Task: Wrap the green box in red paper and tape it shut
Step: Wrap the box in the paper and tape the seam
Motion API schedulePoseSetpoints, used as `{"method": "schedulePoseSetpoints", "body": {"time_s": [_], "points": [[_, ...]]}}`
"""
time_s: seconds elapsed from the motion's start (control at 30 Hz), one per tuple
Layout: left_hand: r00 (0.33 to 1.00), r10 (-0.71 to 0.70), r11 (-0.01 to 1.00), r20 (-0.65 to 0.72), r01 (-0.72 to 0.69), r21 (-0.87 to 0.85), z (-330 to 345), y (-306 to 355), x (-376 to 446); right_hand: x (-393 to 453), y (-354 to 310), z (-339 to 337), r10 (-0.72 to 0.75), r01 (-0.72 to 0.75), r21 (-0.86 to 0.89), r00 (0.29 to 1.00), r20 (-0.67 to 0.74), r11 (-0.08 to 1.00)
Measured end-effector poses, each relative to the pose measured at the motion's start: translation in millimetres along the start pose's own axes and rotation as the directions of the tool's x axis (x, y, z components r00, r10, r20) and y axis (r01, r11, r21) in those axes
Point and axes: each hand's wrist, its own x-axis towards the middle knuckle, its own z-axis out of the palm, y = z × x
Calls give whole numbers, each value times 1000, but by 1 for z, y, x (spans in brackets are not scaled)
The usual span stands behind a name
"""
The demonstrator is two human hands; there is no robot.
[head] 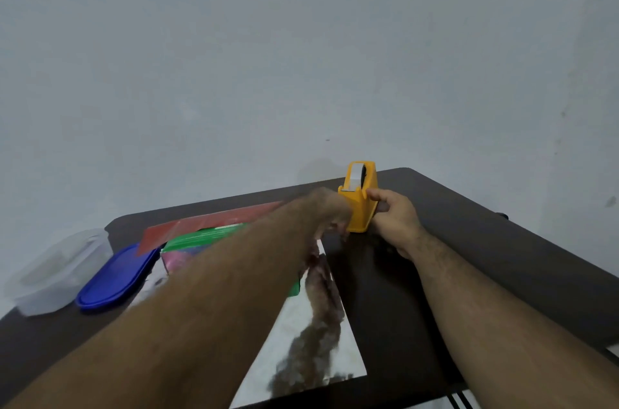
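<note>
Pale, bare wall fills the upper view above a dark table (502,241). At the table's left edge sits a clear plastic tub (57,274), with a blue lid (117,278) just beside it. Next comes the green box (201,236), lying on the red paper (207,221), whose silvery underside spreads toward the near edge. The left hand (330,214) reaches across the box to the front of the yellow tape dispenser (358,200); it is blurred, so I cannot tell whether its fingers are apart or pinching tape. The right hand (393,216) grips the dispenser's side near the far edge. Judging by this, a strip is being pulled: hold the dispenser firmly down, draw the tape straight, then tear it downward against the cutter.
</note>
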Motion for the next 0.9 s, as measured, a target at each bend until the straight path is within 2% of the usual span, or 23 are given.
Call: {"method": "schedulePoseSetpoints", "body": {"time_s": [0.07,0.1,0.17,0.23,0.33,0.4,0.47,0.53,0.6,0.73,0.9], "points": [[999,33,999,-32,-32,17,4,-3,-6,-2,-2,1,-18,18,-25,1000,-1,1000],[993,59,997,-98,-55,46,2,0,-10,-4,-3,0,-39,37,-54,999,-29,998],[967,121,991,-222,-104,87,-11,3,-13,-13,-17,-2,-138,117,-141,979,-149,983],[955,191,971,-229,-150,184,-27,3,-24,-23,-34,-4,-282,240,-184,925,-253,953],[937,301,927,-174,-245,285,-54,-9,-39,-40,-60,0,-367,370,-44,886,-283,928],[920,364,901,-146,-308,305,-72,-23,-51,-49,-77,8,-335,360,93,918,-212,928],[907,395,888,-144,-337,314,-89,-39,-57,-58,-99,14,-292,293,202,956,-34,935],[909,398,873,-126,-333,356,-106,-53,-65,-67,-121,24,-257,220,200,950,180,955],[913,394,861,-107,-326,390,-123,-65,-73,-73,-139,39,-218,169,177,923,316,970],[908,408,848,-95,-338,409,-147,-81,-85,-78,-168,62,-159,111,145,912,378,983],[913,389,853,-123,-307,422,-180,-109,-99,-87,-206,88,-160,155,49,872,463,987]]}}
